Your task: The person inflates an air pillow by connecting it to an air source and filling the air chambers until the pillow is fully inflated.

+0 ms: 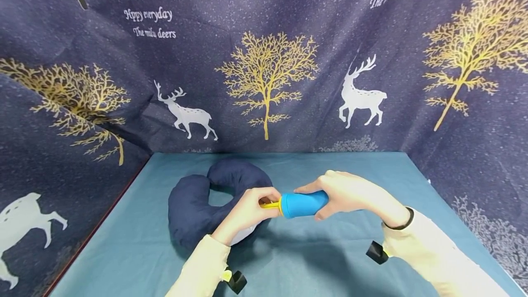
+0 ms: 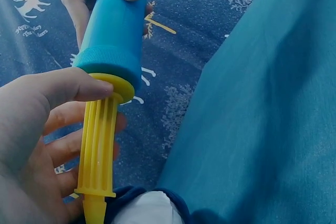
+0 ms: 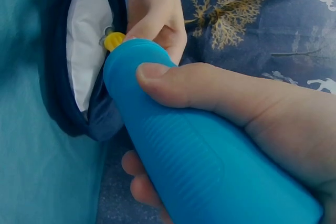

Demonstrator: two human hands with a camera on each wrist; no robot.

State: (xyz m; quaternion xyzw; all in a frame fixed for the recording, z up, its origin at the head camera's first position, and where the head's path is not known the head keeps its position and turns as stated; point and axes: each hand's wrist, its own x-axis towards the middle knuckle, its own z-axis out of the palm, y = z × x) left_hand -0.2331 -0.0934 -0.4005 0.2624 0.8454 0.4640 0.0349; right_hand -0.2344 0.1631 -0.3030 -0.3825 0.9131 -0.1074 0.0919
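Nearest the head camera: two cream sleeves, cuffs at 6 and 4 o'clock; right hand [image 1: 350,194] wrapped round the blue barrel of a hand pump [image 1: 303,204], thumb on top, fingers curled beneath; left hand [image 1: 247,210] pinching the pump's yellow stem [image 2: 98,145] just below the collar, thumb against the flange, fingers cupped behind.

Pump held level over the teal table cover [image 1: 313,260], nozzle toward 9 o'clock; yellow tip [image 3: 114,40] sits at a white inner panel [image 3: 86,61] of the navy neck pillow [image 1: 194,205]; whether it is fully seated, cannot tell.

Pillow lies limp at 10 o'clock of the hands; deer-print cloth [image 1: 264,58] behind.

Judged step: pump coupled at the valve, inflation stroke pending. Next move calls for steadying the stem with the left hand while the right drives the barrel straight along its axis.
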